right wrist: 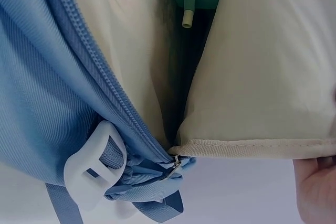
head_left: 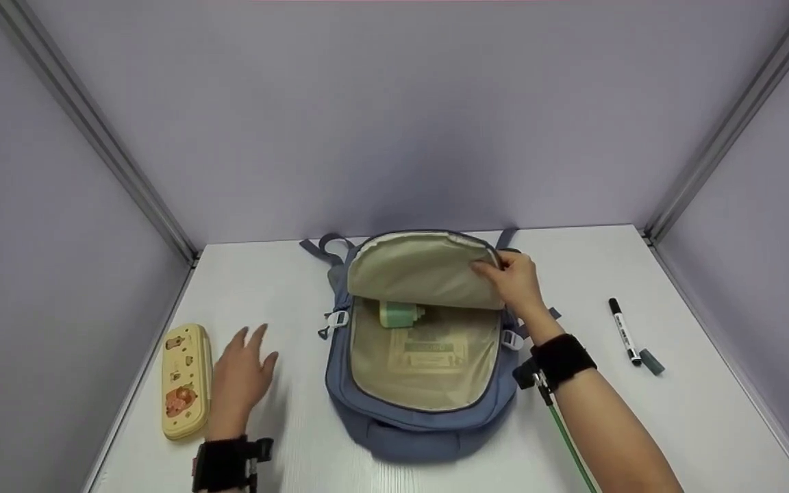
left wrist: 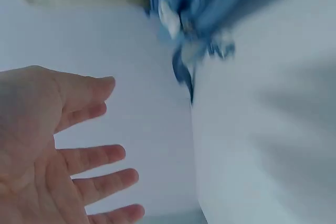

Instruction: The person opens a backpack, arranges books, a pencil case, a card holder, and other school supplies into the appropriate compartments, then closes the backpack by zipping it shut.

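A blue backpack (head_left: 429, 438) lies on the table with its main compartment unzipped and its cream lining showing. My right hand (head_left: 519, 284) pinches the edge of the raised flap (head_left: 422, 267) at its right side, thumb on the lining. Inside sits a green bottle (head_left: 401, 314), partly hidden under the flap; the right wrist view shows its spout (right wrist: 187, 11). A flat printed packet (head_left: 429, 352) lies below it in the compartment. My left hand (head_left: 240, 380) hovers with spread fingers between the backpack and a yellow pencil case (head_left: 185, 383), holding nothing.
A black-capped white marker (head_left: 624, 332) and a small dark green piece (head_left: 652, 362) lie on the table (head_left: 572, 438) at the right. White buckles (right wrist: 94, 166) and straps (head_left: 322, 250) stick out at the backpack's sides. Pale panels (head_left: 394, 123) enclose the table at back and sides.
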Action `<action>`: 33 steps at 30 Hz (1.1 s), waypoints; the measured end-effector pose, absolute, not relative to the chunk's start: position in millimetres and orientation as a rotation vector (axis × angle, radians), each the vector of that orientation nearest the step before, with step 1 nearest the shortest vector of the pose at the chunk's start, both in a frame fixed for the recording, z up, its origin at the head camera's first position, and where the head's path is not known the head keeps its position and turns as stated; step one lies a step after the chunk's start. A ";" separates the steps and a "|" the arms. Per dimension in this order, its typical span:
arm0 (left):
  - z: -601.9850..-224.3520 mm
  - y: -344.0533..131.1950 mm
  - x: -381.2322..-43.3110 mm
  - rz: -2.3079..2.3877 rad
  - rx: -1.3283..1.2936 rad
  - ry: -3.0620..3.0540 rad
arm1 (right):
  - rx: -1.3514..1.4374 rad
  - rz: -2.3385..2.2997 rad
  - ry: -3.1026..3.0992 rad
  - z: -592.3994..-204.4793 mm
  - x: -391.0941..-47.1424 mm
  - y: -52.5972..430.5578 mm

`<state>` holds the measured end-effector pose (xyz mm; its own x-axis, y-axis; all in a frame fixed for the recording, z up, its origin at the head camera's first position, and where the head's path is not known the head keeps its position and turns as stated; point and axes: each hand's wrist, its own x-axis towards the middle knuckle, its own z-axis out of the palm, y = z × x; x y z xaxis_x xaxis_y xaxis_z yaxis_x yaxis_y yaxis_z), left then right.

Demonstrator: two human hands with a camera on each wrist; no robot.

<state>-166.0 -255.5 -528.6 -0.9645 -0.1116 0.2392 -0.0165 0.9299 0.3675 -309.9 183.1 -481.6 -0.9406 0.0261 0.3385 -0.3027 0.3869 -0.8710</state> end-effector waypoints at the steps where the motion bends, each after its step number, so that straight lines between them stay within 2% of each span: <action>1: -529.4 -265.8 -161.1 -0.553 0.199 -2.847 | 0.241 1.573 -2.353 -481.9 -309.4 183.3; 7: -543.2 -308.3 -134.0 -0.711 0.836 -2.758 | 0.254 1.577 -2.351 -483.2 -306.9 183.4; 12: -554.0 -320.6 -125.4 -0.861 1.055 -2.784 | 0.272 1.560 -2.330 -484.2 -306.9 184.0; 23: -570.7 -302.5 -130.0 -0.813 1.016 -2.784 | 0.281 1.569 -2.317 -486.7 -305.2 185.1; 33: -573.6 -286.8 -135.5 -0.785 0.791 -2.808 | 0.250 1.542 -2.328 -489.8 -304.4 184.9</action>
<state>-135.5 -286.8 -573.6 -0.8562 -0.5161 -0.0241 -0.4537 0.7287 0.5130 -304.4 184.9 -489.8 -0.9280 0.0385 0.3706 -0.3262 0.3964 -0.8582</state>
